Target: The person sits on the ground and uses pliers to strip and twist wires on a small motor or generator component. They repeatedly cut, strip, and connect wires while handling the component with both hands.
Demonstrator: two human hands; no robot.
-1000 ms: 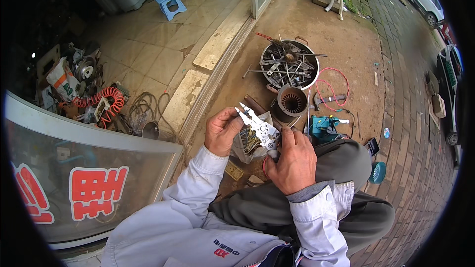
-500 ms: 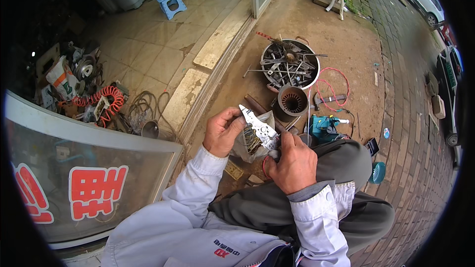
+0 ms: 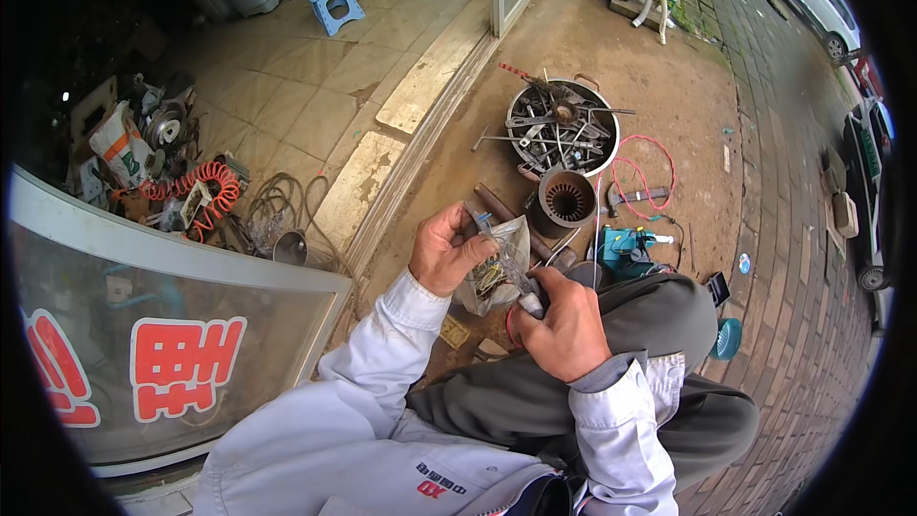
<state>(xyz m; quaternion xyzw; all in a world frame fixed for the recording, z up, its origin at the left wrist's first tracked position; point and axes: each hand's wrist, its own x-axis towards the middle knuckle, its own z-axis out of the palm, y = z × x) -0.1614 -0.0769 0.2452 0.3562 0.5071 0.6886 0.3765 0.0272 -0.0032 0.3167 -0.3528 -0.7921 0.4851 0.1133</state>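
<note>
Both of my hands are raised over my lap, holding a flat, tapered silver metal piece (image 3: 517, 275) between them. The piece is tilted nearly edge-on, so its holes and markings barely show. My left hand (image 3: 447, 254) pinches the far end between thumb and fingers. Around the near end, my right hand (image 3: 565, 328) is closed, with a grey rounded end showing by its thumb. Just below the piece sits a clear plastic bag (image 3: 475, 299) of thin yellowish strips. A brown slotted motor stator (image 3: 565, 203) stands beyond my hands.
A metal pot (image 3: 611, 139) heaped with tools stands farther out. To the right lie a hammer (image 3: 642, 195), a red cord (image 3: 671, 164) and a teal power tool (image 3: 626, 247). A glass door (image 3: 287, 325) is at left; a blue stool (image 3: 333, 2) stands inside.
The silver piece has turned from its broad face toward edge-on. My left hand has shifted slightly right and nearer, while my right hand has rotated a little around the piece.
</note>
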